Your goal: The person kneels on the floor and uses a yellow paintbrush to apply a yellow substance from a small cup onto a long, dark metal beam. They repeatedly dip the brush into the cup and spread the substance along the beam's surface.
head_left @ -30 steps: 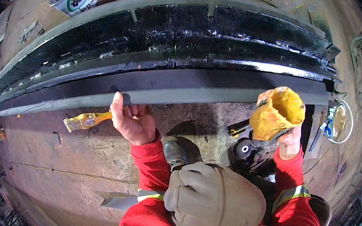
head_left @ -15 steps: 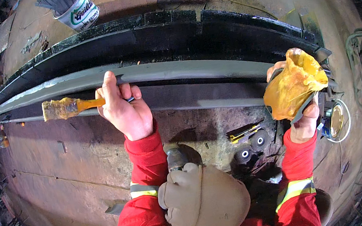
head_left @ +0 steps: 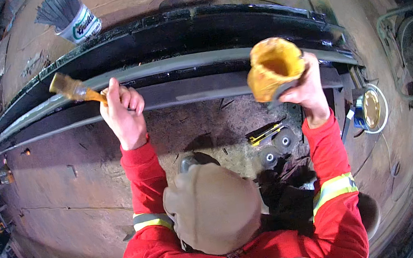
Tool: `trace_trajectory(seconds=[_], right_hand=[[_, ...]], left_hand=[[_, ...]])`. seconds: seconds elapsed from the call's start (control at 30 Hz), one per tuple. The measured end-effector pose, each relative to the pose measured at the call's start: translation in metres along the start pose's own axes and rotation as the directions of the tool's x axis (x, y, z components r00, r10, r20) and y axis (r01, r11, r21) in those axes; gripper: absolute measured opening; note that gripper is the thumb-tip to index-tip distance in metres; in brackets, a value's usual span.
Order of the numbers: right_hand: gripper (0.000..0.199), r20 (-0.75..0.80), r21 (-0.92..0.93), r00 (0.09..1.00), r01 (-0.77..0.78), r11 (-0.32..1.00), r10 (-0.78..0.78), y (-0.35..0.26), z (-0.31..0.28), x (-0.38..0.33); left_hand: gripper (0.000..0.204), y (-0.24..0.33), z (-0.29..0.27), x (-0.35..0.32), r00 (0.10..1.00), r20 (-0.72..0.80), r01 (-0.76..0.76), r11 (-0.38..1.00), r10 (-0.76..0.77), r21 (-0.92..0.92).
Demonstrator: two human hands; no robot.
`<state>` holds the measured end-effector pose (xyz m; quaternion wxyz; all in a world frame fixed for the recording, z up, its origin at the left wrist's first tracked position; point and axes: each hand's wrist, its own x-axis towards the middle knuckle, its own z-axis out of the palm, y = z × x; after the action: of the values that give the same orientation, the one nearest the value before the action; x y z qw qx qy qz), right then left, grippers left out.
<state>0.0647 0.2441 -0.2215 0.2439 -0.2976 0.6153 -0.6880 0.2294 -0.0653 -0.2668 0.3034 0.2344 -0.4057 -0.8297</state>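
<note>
Raised since half a second ago, the left hand [head_left: 123, 112] grips a yellow-handled paintbrush [head_left: 73, 89] over the long grey steel beam [head_left: 191, 64], the right hand [head_left: 304, 93] clasps a yellow-crusted paint cup [head_left: 273, 67]; long, even strokes would suit.

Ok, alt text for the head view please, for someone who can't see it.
Seen from above, a person in red sleeves holds a paintbrush in the left hand against a long dark steel beam, and a yellow-coated cup in the right hand. Two black wheels lie on the floor below.
</note>
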Motion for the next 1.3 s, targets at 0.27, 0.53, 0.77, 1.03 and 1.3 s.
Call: trace_trajectory(seconds=[0.27, 0.53, 0.77, 1.03, 1.3], right_hand=[[0.071, 0.25, -0.33, 0.953, 0.248, 0.911, -0.169, -0.059, -0.019, -0.005], [0.067, 0.298, -0.398, 0.952, 0.183, 0.899, -0.062, -0.107, -0.082, -0.025], [0.062, 0.282, -0.442, 0.959, 0.137, 0.886, -0.008, -0.111, -0.109, -0.059], [0.059, 0.274, -0.506, 0.956, 0.24, 0.828, -0.109, -0.082, -0.128, -0.088], [0.065, 0.076, -0.56, 0.988, 0.155, 0.814, -0.135, -0.065, -0.128, -0.093]], left_hand=[[0.029, 0.127, 0.05, -0.05, 0.815, 0.561, -0.574, 0.331, 0.146, 0.748], [0.024, 0.154, 0.25, -0.082, 0.001, 0.96, -0.957, -0.277, -0.282, -0.081], [0.021, 0.067, 0.309, -0.126, -0.187, 0.901, -0.888, -0.324, -0.391, -0.325], [0.017, 0.006, 0.283, -0.101, 0.058, 0.935, -0.993, 0.08, -0.351, 0.092], [0.02, -0.021, 0.225, -0.086, 0.448, 0.838, -0.725, 0.423, -0.312, 0.545]])
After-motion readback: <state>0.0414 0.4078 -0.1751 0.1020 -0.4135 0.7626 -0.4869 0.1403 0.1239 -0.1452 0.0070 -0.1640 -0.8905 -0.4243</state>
